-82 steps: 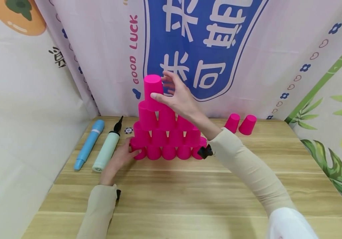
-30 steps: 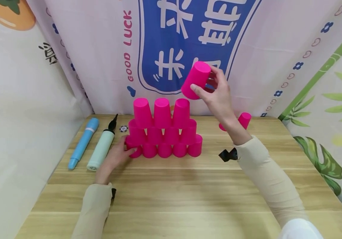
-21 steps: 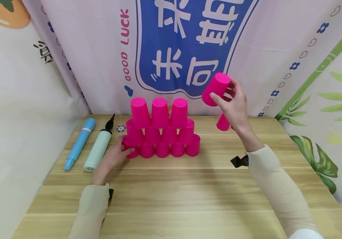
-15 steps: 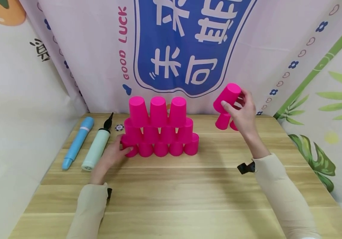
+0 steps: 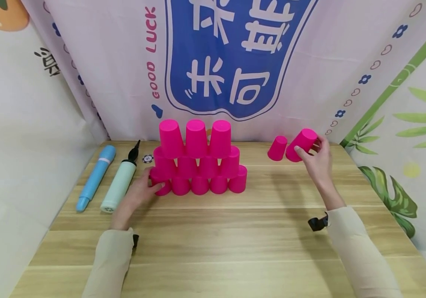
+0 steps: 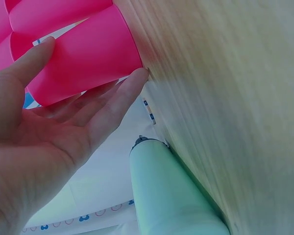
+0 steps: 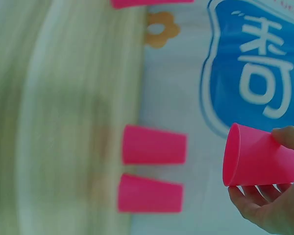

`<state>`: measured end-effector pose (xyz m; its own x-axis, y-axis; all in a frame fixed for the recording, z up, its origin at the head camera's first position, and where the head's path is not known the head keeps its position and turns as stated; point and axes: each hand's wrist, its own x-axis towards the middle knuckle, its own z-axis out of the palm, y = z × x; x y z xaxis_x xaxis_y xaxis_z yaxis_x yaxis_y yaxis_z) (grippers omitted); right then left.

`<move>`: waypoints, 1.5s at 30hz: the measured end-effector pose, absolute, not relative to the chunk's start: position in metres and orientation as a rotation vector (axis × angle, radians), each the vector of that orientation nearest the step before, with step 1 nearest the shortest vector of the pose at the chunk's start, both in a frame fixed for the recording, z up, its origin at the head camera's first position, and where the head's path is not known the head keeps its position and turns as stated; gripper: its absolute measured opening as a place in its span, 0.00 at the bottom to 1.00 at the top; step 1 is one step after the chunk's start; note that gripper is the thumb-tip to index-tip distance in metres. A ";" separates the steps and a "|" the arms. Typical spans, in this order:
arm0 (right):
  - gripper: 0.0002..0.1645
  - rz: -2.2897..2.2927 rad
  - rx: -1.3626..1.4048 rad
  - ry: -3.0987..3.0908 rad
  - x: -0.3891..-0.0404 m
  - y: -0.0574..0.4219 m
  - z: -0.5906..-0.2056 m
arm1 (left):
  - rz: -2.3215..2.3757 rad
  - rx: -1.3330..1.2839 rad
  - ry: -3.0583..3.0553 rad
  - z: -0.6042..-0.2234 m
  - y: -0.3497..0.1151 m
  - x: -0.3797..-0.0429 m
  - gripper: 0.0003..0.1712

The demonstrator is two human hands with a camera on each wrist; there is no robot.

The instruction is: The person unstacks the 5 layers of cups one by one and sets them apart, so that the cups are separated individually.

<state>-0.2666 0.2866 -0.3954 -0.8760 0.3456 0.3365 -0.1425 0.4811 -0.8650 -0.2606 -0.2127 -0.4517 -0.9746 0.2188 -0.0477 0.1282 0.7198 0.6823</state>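
Observation:
Pink cups stand upside down in a three-row stack, with three cups (image 5: 196, 138) on top. My left hand (image 5: 136, 196) holds the bottom row's left end cup (image 5: 162, 187); in the left wrist view, thumb and fingers lie on opposite sides of this cup (image 6: 90, 54). At the right, my right hand (image 5: 318, 161) grips a single pink cup (image 5: 301, 145), mouth down and tilted. The right wrist view shows that cup (image 7: 262, 156) held off the table, thumb on one side and fingers on the other. Two loose cups stand there, the left one (image 5: 277, 148) visible from the head.
A blue tube-shaped pump (image 5: 96, 178) and a mint-green hand pump (image 5: 119, 186) with a black nozzle lie left of my left hand. A small round black-and-white chip (image 5: 147, 159) lies behind them. Printed cloth (image 5: 131, 82) hangs behind the wooden table (image 5: 216, 236).
My right hand has taken the topmost cup off the stack and carried it right and down to the loose cups. My left hand has stayed at the same corner cup.

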 end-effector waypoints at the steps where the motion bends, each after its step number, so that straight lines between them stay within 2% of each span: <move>1: 0.41 1.378 -0.193 -2.259 -0.267 0.290 -0.399 | 1.097 0.282 2.795 -0.452 -0.213 -0.261 0.41; 12: 0.41 1.294 -0.415 -2.329 -0.272 0.326 -0.438 | 1.105 0.290 2.805 -0.450 -0.213 -0.261 0.40; 25: 0.41 1.228 -0.519 -2.367 -0.291 0.356 -0.473 | 1.105 0.298 2.815 -0.453 -0.214 -0.260 0.40; 45: 0.43 1.253 -0.563 -2.425 -0.305 0.361 -0.479 | 1.126 0.308 2.827 -0.452 -0.214 -0.259 0.40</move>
